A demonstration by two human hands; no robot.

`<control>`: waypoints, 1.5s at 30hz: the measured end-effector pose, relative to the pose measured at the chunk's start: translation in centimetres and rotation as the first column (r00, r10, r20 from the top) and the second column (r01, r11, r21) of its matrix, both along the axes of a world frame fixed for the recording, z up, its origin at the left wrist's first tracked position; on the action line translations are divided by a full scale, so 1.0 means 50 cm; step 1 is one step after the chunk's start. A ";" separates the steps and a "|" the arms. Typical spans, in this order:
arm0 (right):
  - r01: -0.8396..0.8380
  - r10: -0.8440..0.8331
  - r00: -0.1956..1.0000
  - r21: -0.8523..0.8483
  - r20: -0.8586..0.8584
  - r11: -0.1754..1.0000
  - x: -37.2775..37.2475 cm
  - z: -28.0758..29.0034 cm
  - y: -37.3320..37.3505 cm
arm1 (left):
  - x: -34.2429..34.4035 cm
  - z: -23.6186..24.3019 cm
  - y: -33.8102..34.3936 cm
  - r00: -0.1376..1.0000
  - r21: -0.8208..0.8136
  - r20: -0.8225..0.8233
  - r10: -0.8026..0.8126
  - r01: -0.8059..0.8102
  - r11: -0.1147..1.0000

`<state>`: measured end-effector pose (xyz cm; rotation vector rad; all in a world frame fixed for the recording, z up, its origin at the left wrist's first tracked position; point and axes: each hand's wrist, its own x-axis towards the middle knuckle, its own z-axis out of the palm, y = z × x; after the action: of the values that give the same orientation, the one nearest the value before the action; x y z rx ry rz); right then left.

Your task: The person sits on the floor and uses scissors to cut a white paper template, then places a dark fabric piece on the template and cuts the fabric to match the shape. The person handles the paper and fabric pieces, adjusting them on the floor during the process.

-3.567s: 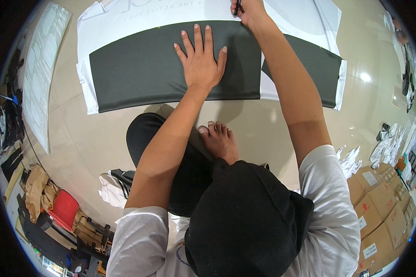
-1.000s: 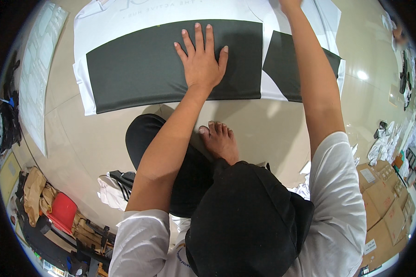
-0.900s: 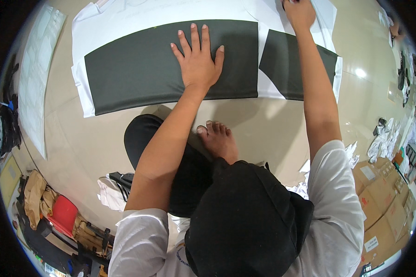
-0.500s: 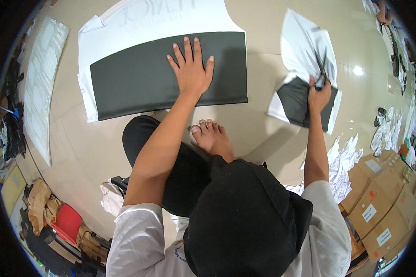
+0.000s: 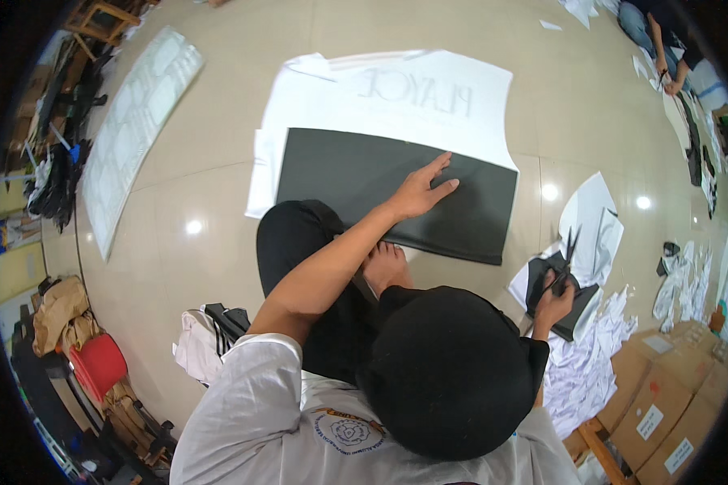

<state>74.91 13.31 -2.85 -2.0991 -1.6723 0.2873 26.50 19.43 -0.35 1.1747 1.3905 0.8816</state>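
A dark panel [image 5: 340, 170] lies over a larger white sheet [image 5: 323, 101] on the floor in front of me. My left hand [image 5: 422, 190] rests on the panel with its fingers stretched out, pointing to the far right. Off to the right, my right hand [image 5: 555, 297] is wrapped round the handles of a pair of scissors [image 5: 570, 250], blades pointing away from me. Beneath that hand lies a smaller piece, partly white [image 5: 586, 206] and partly dark [image 5: 578, 325]. Whether the hand also grips this piece is hidden.
My bare foot [image 5: 387, 267] touches the panel's near edge. White scraps [image 5: 590, 364] are heaped at the right beside cardboard boxes [image 5: 663, 396]. A long pale patterned sheet [image 5: 141, 133] lies at the left, a red chair [image 5: 99, 365] at lower left. Another person [image 5: 663, 40] sits far right.
My view has tilted and shifted. My left hand has turned and slid toward the panel's right part. The right hand, scissors and smaller piece are nearer me, by the scraps.
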 end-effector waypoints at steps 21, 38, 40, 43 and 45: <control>-0.295 0.179 0.880 -0.211 -0.439 0.932 -0.081 -0.102 -0.376 | -0.491 -0.033 -0.225 0.529 -0.073 -0.652 0.543 -0.757 0.650; -0.234 0.005 0.800 -0.304 -0.600 0.923 0.054 -0.240 -0.460 | -0.585 -0.091 -0.412 0.538 -0.194 -0.749 0.387 -0.736 0.648; -0.239 -0.006 0.792 -0.319 -0.610 0.917 0.053 -0.248 -0.474 | -0.620 -0.127 -0.433 0.575 -0.248 -0.776 0.259 -0.655 0.713; -0.259 0.029 0.794 -0.295 -0.607 0.920 -0.003 -0.221 -0.474 | -0.677 -0.178 -0.489 0.526 -0.221 -0.830 0.187 -0.617 0.755; -0.257 0.070 0.809 -0.245 -0.584 0.935 -0.013 -0.207 -0.458 | -0.669 -0.203 -0.481 0.507 -0.173 -0.835 0.216 -0.614 0.770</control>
<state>74.26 -9.60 -13.19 -1.7988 -1.4965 1.1861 -6.97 -4.63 -10.51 0.8417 2.5597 0.2615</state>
